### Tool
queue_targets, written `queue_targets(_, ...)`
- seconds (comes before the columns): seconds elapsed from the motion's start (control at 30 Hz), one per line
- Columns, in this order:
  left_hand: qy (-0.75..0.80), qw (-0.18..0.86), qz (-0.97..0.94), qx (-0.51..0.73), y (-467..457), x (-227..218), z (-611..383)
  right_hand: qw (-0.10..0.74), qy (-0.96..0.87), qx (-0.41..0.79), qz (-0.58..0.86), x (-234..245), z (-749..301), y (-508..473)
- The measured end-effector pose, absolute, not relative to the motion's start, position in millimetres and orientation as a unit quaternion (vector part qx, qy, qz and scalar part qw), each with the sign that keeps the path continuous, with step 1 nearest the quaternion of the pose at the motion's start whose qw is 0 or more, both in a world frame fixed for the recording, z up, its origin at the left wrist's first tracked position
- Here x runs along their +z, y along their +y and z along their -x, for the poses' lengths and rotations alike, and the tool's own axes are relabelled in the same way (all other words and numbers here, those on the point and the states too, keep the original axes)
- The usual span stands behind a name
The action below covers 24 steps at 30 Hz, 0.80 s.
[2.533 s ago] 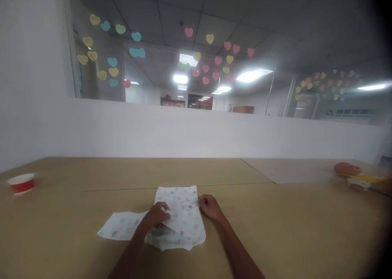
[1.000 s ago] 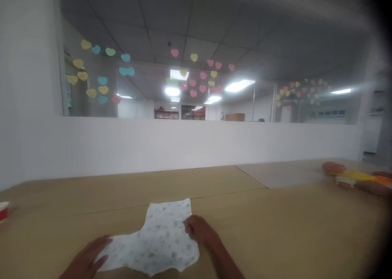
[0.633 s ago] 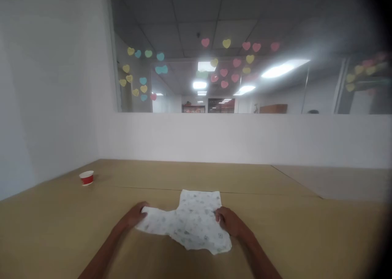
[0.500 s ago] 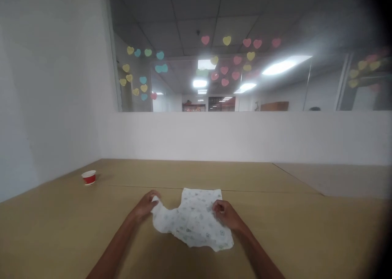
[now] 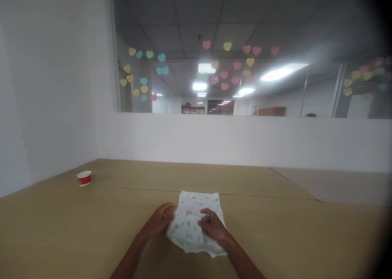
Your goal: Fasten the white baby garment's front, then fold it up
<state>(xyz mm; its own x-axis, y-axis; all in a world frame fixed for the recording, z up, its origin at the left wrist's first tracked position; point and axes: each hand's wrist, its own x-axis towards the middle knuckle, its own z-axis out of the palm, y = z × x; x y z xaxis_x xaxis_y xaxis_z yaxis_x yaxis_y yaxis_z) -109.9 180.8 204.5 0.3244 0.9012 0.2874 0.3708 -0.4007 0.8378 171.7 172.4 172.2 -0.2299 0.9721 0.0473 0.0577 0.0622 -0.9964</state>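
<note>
Cloth (image 5: 196,203) lies directly under and between the hands, a thin white fabric printed with a small, pale pattern. It looks light, soft and limp, so it will likely sag and bunch rather than hold a shape. The firmest places to take hold appear to be its doubled edges or a corner, pinched between fingers and thumb, as the flat middle offers little to grip.

The left hand (image 5: 161,219) is curled almost closed at the cloth's near left side, with its fingers bent over a raised fold. The right hand (image 5: 212,226) is half curled, with its fingers resting on top of the cloth just beside the left hand. From this view, the fingers hide whether either hand is actually pinching the fabric.

The cloth rests flat on a tan table (image 5: 260,234), and its far edge reaches out ahead of both hands. A red-and-white paper cup (image 5: 84,178) stands well to the left of the left hand, far out of reach of the fabric. Paper hearts (image 5: 227,46) dot a window ahead of the hands.
</note>
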Motion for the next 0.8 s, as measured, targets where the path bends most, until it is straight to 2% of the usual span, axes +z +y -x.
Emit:
queue_targets(0.13,0.413,0.360,-0.752,0.366,172.2,208.8,107.9,0.478,-0.653,0.408,0.423,175.8,-172.5,175.6)
queue_targets(0.23,0.405,0.324,-0.784,0.342,168.9,205.7,104.3,0.504,-0.646,0.350,0.455,181.1,-187.1,177.7)
queue_targets(0.43,0.330,0.245,-0.844,0.345,171.7,191.8,97.0,0.388,-0.733,0.307,0.468,181.2,-208.2,175.7)
queue_targets(0.53,0.337,0.263,-0.846,0.319,171.3,191.1,92.5,0.374,-0.748,0.288,0.466,184.2,-206.5,171.6)
queue_targets(0.67,0.355,0.299,-0.834,0.298,167.1,195.0,90.2,0.337,-0.706,0.336,0.525,189.7,-202.7,167.5)
queue_targets(0.8,0.369,0.244,-0.852,0.280,159.9,202.0,86.1,0.307,-0.685,0.377,0.543,192.9,-201.7,163.0)
